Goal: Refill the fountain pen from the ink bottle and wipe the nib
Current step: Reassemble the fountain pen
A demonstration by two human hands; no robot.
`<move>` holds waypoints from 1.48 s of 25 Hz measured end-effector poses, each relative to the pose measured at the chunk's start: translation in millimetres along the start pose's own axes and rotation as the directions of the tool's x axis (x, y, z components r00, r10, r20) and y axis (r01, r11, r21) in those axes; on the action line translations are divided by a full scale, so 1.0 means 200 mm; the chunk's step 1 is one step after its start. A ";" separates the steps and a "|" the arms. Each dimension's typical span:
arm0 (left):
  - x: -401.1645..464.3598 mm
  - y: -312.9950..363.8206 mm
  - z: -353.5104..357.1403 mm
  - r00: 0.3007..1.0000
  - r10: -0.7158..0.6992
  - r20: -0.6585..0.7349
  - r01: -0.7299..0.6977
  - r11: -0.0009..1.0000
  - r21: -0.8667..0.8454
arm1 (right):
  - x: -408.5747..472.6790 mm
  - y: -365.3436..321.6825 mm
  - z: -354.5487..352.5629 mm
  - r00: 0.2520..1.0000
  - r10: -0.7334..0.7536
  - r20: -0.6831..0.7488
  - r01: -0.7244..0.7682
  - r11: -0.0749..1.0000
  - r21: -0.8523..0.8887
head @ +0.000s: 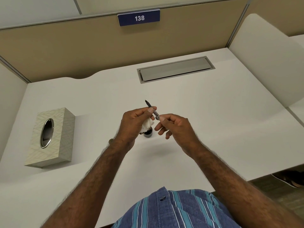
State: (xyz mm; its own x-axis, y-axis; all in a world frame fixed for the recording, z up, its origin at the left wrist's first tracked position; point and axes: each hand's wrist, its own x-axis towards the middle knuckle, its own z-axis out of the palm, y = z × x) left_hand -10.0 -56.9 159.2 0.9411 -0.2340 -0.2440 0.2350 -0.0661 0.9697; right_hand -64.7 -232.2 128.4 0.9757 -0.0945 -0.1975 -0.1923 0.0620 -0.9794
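Pen [152, 109] pinched btwn both hands, above ink bottle [148, 133].

The desk [213, 112] is plain white. The tissue box [51, 137] is cream with a pale leaf pattern and a silver oval rim. The fountain pen [152, 109] is black, the crumpled tissue [147, 125] white, the ink bottle [148, 133] black. The sign [139, 18] is navy with white 138. The shirt [177, 209] is blue with teal and white stripes.

Ink bottle [148, 134] mostly hidden behind left hand [134, 125] and wadded tissue [148, 125]; cap state unreadable. Pen [152, 110] nib too small to judge, print on barrel illegible. Tissue box [51, 137] contents unseen. Shoe [291, 179] cut off at right edge.
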 end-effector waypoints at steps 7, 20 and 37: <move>0.01 -0.02 -0.01 1.000 0.009 -0.002 -0.009 1.000 0.015 | -0.01 0.00 0.01 0.999 -0.024 -0.022 0.023 0.998 -0.056; 0.01 -0.03 -0.01 1.000 0.002 -0.023 -0.002 1.000 0.010 | -0.01 0.01 0.02 0.997 -0.021 -0.074 0.015 0.996 -0.084; -0.02 -0.02 0.01 0.999 0.031 0.025 -0.031 0.999 0.032 | -0.03 0.01 0.03 1.000 0.026 0.015 -0.026 1.000 -0.014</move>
State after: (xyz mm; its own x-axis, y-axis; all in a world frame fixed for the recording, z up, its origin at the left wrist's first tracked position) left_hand -14.9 -58.5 156.6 0.9416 -0.2598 -0.2143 0.1973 -0.0902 0.9762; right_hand -70.0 -224.9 128.7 0.9718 -0.0780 -0.2227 -0.2193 0.0503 -0.9744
